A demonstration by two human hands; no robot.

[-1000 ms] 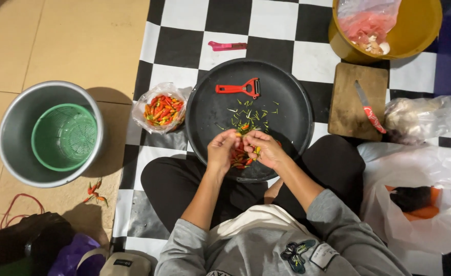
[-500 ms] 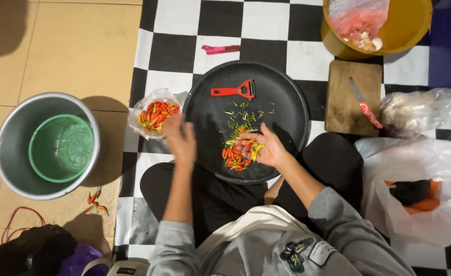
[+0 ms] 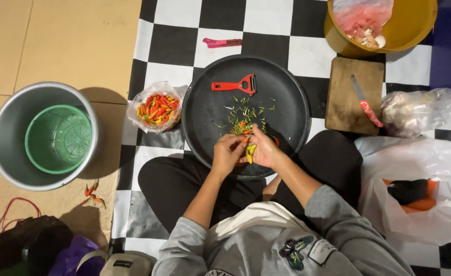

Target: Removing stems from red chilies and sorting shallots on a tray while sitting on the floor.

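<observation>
Floor: tan tiles are seen at the left, a black-and-white chequered mat [image 3: 287,20] under the seated person.
Surroundings: a red peeler [image 3: 234,85] lies on the round black tray [image 3: 292,102]; a bag of chillies [image 3: 156,108] sits just beside the tray's left rim; a green basket [image 3: 59,139] is set inside a metal pot [image 3: 5,138]; a knife [image 3: 364,102] rests on a wooden board [image 3: 344,102].
Obstruction: green stems [image 3: 246,110] are scattered between peeler and hands.
Left hand [image 3: 228,152]: grip closed narrowly on a yellow chilli [image 3: 250,150].
Right hand [image 3: 264,148]: the same chilli is pinched at the tray's near edge.
</observation>
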